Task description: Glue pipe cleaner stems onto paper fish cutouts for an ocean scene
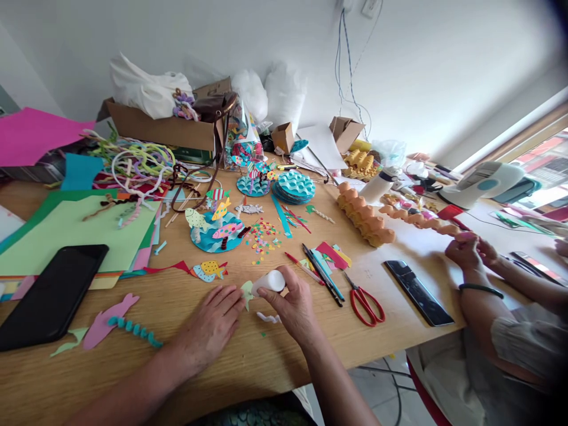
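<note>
My right hand is wrapped round a small white bottle, likely glue, tipped so its narrow end meets a light green paper cutout. Flat on the table, my left hand has its fingers stretched out, the tips at the cutout's left edge. A short white fuzzy pipe cleaner lies just below the bottle. Left of my left hand are a pink paper fish and a teal coiled pipe cleaner. Above sit a spotted paper fish and a blue wavy disc bearing several paper fish.
Pencils and red scissors lie to my right, then a phone. A co-worker's hands hold an egg-carton strip. Coloured paper and a black phone are at left. Confetti lies ahead.
</note>
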Available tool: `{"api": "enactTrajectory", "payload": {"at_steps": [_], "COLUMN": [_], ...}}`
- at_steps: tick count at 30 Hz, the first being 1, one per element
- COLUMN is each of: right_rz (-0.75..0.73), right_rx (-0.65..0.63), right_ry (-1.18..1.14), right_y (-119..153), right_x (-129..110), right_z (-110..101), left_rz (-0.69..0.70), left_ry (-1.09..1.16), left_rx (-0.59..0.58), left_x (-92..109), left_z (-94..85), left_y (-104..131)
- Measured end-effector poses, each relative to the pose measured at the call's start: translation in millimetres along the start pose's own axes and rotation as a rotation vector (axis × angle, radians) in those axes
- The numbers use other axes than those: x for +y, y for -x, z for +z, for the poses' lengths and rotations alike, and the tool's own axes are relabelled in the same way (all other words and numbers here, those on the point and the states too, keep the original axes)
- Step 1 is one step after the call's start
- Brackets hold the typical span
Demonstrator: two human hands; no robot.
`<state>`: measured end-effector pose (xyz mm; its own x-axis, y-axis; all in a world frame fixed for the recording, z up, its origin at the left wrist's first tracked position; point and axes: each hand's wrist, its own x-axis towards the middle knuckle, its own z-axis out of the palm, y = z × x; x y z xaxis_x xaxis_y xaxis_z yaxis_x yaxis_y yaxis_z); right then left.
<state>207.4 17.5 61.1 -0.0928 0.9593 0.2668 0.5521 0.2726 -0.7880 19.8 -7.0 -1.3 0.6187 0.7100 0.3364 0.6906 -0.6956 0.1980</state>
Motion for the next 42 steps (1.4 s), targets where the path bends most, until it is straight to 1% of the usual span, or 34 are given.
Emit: {"api": "enactTrajectory", "payload": {"at_steps": [3,8,13,20,25,30,33,38,42], "right_rz": [-0.005,0.004,0.006,0.019,0.007,0.008,0.000,0.008,0.008], "right_rx": [0.014,-0.016,0.019,-0.039,-0.017,-0.029,-0.040,-0.039,-0.023], "right_ry": [-0.010,-0.013,-0.033,-0.025,-0.051,-0.039,-0.027,-0.001,-0.006], "right_y": [-0.3,1.3,0.2,1.8,-0.1,0.0,2.8,4.4,2.9], "right_x": [-1.1,-3.6,-1.2,1.9,1.5,1.4,0.3,1.2,4.1], "right_z": [1.5,-0.2,-2.1,-0.5,-2.4,1.4,-0.5,-5.1,-2.8], "left_rz": [-0.007,-0.013,0.010,0.009,0.022,0.038,0.041,0.040,0.038], "left_ry": [0.002,-0.009,-0.008,-0.015,-0.020,-0.055,-0.058,-0.053,-0.056], "left_rx": [-0.013,0.015,0.005,-0.006,0.007,0.018,0.027,0.021,0.016], "left_x": [0.8,1.2,0.3,0.7,0.5,-0.6,-0.7,-0.6,-0.6], "left_z": [-0.5,0.1,-1.1,-1.9,-1.1,0.5,0.5,0.0,0.3], "left_y": [-0.4,0.2,-0.6,-0.5,-0.6,-0.5,-0.5,-0.5,-0.5]}}
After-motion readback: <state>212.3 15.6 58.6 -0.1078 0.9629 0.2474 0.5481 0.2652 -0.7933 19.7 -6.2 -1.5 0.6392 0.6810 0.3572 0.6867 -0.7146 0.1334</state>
